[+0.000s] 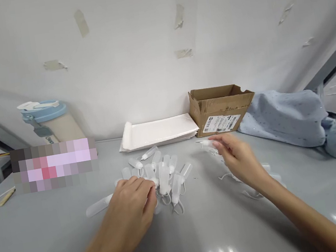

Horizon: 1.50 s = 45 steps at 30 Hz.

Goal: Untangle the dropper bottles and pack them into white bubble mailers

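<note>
A heap of translucent bottles [164,178] lies on the table [163,251], from 12 to 3 o'clock of the left hand [131,198]. That hand's fingers curl at the heap's edge; whether they grip anything, I cannot tell. The right hand [237,155] pinches a partly hidden bottle [206,143] at its 10 o'clock, thin tip towards 9, long axis roughly 9 to 3. Several heaped bottles run near 1 to 7.
</note>
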{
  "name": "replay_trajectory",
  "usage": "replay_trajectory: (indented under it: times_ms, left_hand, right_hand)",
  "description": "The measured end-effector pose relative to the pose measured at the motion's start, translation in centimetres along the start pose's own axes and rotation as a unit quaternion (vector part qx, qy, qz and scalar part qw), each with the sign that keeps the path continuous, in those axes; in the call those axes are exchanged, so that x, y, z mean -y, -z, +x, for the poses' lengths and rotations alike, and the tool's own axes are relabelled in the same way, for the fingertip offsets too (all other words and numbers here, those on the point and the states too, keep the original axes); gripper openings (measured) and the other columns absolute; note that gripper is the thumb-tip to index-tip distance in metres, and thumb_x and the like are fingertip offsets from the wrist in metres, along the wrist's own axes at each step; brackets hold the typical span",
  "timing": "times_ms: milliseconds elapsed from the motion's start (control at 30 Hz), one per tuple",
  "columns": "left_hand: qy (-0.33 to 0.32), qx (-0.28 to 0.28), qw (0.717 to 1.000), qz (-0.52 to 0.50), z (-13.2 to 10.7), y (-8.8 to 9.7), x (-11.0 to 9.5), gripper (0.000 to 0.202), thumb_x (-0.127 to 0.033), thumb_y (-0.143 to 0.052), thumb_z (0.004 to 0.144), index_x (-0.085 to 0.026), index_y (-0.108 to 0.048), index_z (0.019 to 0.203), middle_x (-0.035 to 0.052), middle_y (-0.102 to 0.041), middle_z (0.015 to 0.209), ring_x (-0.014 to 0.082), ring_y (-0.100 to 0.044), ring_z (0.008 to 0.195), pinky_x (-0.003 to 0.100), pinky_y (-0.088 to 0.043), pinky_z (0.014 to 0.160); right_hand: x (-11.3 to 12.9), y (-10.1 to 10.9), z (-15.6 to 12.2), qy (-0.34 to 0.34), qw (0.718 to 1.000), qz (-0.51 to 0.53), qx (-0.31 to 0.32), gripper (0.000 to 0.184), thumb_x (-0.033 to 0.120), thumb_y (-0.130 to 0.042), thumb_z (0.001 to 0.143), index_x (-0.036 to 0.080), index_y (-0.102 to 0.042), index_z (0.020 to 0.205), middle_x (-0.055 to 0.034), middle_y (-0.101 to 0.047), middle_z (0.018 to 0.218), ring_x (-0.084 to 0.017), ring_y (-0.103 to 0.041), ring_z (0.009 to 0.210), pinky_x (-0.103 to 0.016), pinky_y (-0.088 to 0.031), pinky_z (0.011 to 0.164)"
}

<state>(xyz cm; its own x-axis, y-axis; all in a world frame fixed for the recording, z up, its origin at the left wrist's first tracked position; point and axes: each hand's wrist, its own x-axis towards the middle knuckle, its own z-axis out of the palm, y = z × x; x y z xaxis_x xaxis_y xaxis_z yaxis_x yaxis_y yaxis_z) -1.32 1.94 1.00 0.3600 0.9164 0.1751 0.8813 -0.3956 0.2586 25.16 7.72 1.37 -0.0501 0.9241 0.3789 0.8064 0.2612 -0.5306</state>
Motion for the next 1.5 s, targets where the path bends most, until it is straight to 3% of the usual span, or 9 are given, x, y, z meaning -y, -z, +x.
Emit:
replay_trajectory:
  times_ms: [100, 233, 367, 500, 667, 933, 1100, 1500]
  left_hand:
    - [0.006, -0.014, 1.0, -0.018, -0.1, 0.0, -0.1, 0.031, -0.024, -0.031, 0.094, -0.02, -0.06, 0.083, 0.0007, -0.058, 0.07, 0.0173, -0.051, 0.066, 0.036, -0.039, 0.071]
    - [0.055, -0.059, 0.993, -0.09, -0.3, 0.2, -0.6, 0.026, -0.034, -0.037, 0.093, -0.023, -0.058, 0.1, 0.001, -0.06, 0.077, 0.0175, -0.055, 0.071, 0.03, -0.045, 0.062]
    - [0.098, -0.052, 0.978, -0.175, -0.4, 0.5, -1.2, 0.034, -0.042, -0.041, 0.09, -0.025, -0.05, 0.119, 0.0015, -0.062, 0.085, 0.0163, -0.058, 0.075, 0.018, -0.042, 0.042]
    - [0.07, -0.05, 0.975, -0.206, -0.2, 0.6, -1.4, 0.036, -0.038, -0.043, 0.091, -0.025, -0.045, 0.124, 0.0012, -0.063, 0.087, 0.0142, -0.059, 0.074, 0.017, -0.045, 0.044]
    - [0.036, -0.072, 0.976, -0.2, -0.3, 0.4, -1.2, 0.023, -0.029, -0.045, 0.091, -0.025, -0.055, 0.111, 0.0003, -0.064, 0.084, 0.0135, -0.061, 0.072, 0.017, -0.044, 0.044]
    - [-0.078, -0.114, 0.984, -0.11, -0.3, 0.4, -1.0, 0.014, -0.016, -0.044, 0.092, -0.019, -0.057, 0.09, -0.0005, -0.061, 0.076, 0.0136, -0.052, 0.069, 0.028, -0.042, 0.067]
    - [-0.101, -0.081, 0.987, -0.093, -0.2, 0.4, -1.2, 0.019, -0.016, -0.042, 0.093, -0.019, -0.058, 0.084, -0.0008, -0.058, 0.072, 0.0141, -0.048, 0.069, 0.029, -0.038, 0.067]
    - [-0.138, -0.104, 0.98, -0.101, -0.4, 0.1, -1.4, 0.018, -0.012, -0.044, 0.092, -0.017, -0.061, 0.087, 0.0016, -0.06, 0.073, 0.0145, -0.047, 0.07, 0.03, -0.037, 0.066]
  right_hand:
    - [1.5, -0.1, -1.1, -0.011, 0.994, 0.093, 0.057, 0.03, 0.038, -0.036, 0.093, 0.021, -0.06, 0.102, 0.0011, -0.053, 0.066, -0.014, -0.049, 0.054, -0.024, -0.038, 0.048]
    - [2.8, -0.2, -2.0, -0.014, 0.966, 0.217, 0.14, 0.029, 0.037, -0.037, 0.094, 0.021, -0.061, 0.096, 0.0037, -0.046, 0.062, -0.011, -0.043, 0.052, -0.022, -0.035, 0.048]
    - [3.4, -0.5, -2.4, -0.005, 0.949, 0.255, 0.186, 0.027, 0.037, -0.04, 0.094, 0.021, -0.061, 0.094, 0.0038, -0.046, 0.061, -0.011, -0.044, 0.056, -0.022, -0.036, 0.051]
    - [3.9, -0.6, -2.7, 0.016, 0.94, 0.269, 0.208, 0.023, 0.036, -0.044, 0.092, 0.022, -0.062, 0.095, 0.0017, -0.056, 0.07, -0.011, -0.05, 0.061, -0.022, -0.039, 0.054]
    - [4.0, -0.6, -2.9, 0.02, 0.937, 0.271, 0.217, 0.022, 0.037, -0.046, 0.092, 0.022, -0.062, 0.096, -0.0006, -0.063, 0.08, -0.012, -0.054, 0.066, -0.023, -0.041, 0.057]
    - [4.0, -0.6, -3.1, 0.005, 0.937, 0.272, 0.219, 0.02, 0.038, -0.051, 0.09, 0.022, -0.063, 0.093, 0.0006, -0.063, 0.078, -0.013, -0.057, 0.069, -0.022, -0.041, 0.057]
    - [4.2, -0.8, -3.3, 0.007, 0.933, 0.281, 0.226, 0.02, 0.039, -0.052, 0.089, 0.023, -0.063, 0.091, 0.0009, -0.065, 0.082, -0.013, -0.059, 0.073, -0.023, -0.043, 0.061]
    - [4.7, -0.9, -3.7, -0.006, 0.925, 0.283, 0.252, 0.024, 0.042, -0.051, 0.089, 0.023, -0.065, 0.087, 0.0005, -0.063, 0.073, -0.013, -0.057, 0.067, -0.023, -0.042, 0.056]
